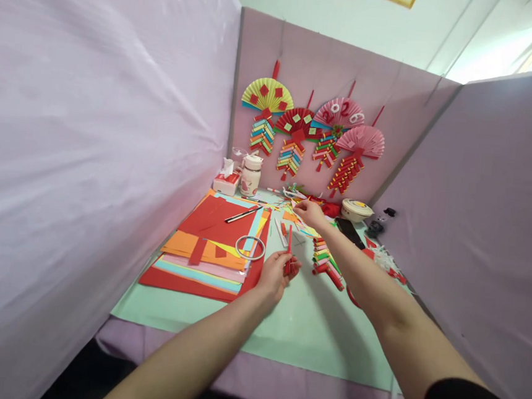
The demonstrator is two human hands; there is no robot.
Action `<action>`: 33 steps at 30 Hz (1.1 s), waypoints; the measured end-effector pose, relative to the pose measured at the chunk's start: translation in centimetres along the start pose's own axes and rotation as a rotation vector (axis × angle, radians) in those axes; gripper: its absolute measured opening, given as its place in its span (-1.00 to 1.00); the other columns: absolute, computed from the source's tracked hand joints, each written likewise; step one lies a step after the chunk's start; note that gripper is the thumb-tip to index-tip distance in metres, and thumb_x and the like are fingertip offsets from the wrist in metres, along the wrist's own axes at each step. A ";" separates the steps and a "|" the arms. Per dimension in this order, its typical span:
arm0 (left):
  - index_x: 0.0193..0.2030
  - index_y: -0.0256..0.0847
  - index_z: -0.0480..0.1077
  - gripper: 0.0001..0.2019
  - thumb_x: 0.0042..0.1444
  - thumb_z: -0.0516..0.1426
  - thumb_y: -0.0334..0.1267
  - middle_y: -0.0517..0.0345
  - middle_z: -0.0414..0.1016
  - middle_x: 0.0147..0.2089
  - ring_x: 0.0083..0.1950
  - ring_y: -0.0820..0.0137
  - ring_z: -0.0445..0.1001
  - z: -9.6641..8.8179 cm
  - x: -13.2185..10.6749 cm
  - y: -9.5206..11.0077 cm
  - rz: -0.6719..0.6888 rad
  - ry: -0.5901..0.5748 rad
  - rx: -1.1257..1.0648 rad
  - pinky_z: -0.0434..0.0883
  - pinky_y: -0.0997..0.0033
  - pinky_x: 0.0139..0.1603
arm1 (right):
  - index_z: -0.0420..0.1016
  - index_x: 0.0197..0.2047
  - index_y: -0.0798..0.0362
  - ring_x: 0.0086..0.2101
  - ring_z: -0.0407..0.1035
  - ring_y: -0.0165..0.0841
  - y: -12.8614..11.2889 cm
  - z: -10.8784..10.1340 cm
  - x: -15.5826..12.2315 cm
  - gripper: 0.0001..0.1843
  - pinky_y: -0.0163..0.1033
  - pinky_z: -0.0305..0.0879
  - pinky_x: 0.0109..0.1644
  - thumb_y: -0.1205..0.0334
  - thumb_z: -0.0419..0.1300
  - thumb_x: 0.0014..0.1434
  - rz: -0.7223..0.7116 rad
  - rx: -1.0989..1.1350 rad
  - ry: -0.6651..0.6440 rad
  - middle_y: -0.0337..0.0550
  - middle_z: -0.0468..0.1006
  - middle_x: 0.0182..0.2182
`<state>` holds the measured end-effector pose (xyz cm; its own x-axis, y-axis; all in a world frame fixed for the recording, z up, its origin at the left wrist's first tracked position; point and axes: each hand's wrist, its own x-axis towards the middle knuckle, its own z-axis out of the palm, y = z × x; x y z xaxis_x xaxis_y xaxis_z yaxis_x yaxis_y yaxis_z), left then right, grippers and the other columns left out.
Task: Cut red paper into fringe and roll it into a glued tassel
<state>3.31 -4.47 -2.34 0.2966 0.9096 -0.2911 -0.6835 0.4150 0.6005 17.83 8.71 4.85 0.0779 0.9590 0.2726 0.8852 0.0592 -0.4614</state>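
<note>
My left hand (278, 274) is closed around a narrow red paper strip (290, 237), which stands up from the fingers above the table. Farther back, my right hand (310, 214) reaches over a heap of coloured paper scraps (287, 215). Its fingers are pinched together, and what lies between them is too small to make out. Below my right forearm lies a string of rolled paper firecrackers (325, 259) in red, green, pink and yellow. A white pen-like tool (280, 232) rests just behind my left hand.
Stacked coloured paper (208, 219) covers the table's left side, with a black-and-white craft knife (243, 214) and a tape ring (250, 248) on it. A tissue pack (226, 182), bottle (250, 176), lidded bowl (357, 210) and phone (349, 233) stand around. Paper fan ornaments (360, 141) hang behind.
</note>
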 end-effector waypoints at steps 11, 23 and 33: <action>-0.37 -0.26 0.33 -0.90 -0.03 0.18 -0.36 0.16 0.42 -0.41 -0.42 0.45 0.49 -1.0 1.2 0.3 -0.032 0.069 -0.096 0.37 0.47 -0.38 | 0.43 -0.04 0.13 -0.10 0.39 -0.27 0.2 8.3 8.1 -0.70 -0.03 0.33 -0.01 0.13 0.15 0.24 -0.017 -0.353 -0.222 -0.07 0.48 -0.07; -0.37 -0.25 0.31 -0.90 -0.03 0.18 -0.36 0.15 0.42 -0.42 -0.44 0.46 0.48 -0.8 1.1 0.5 -0.058 0.073 -0.092 0.38 0.46 -0.37 | 0.55 -0.20 0.27 -0.01 0.34 -0.12 0.0 7.1 7.6 -0.77 -0.10 -0.02 0.13 0.37 0.10 0.17 -0.140 -0.598 -0.201 0.26 0.54 -0.14; -0.37 -0.28 0.33 -0.95 0.02 0.15 -0.40 0.16 0.44 -0.44 -0.44 0.48 0.49 -0.6 0.9 0.9 -0.060 0.048 -0.101 0.40 0.47 -0.35 | 0.52 -0.23 0.18 -0.18 0.43 -0.16 1.6 0.4 1.2 -0.76 -0.16 0.08 -0.10 0.31 0.07 0.10 0.022 -0.636 -0.013 0.14 0.58 -0.25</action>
<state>2.56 -3.34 -2.52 0.3082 0.8801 -0.3612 -0.7299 0.4622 0.5035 19.16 10.10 4.05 0.0966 0.9618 0.2563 0.9832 -0.1324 0.1260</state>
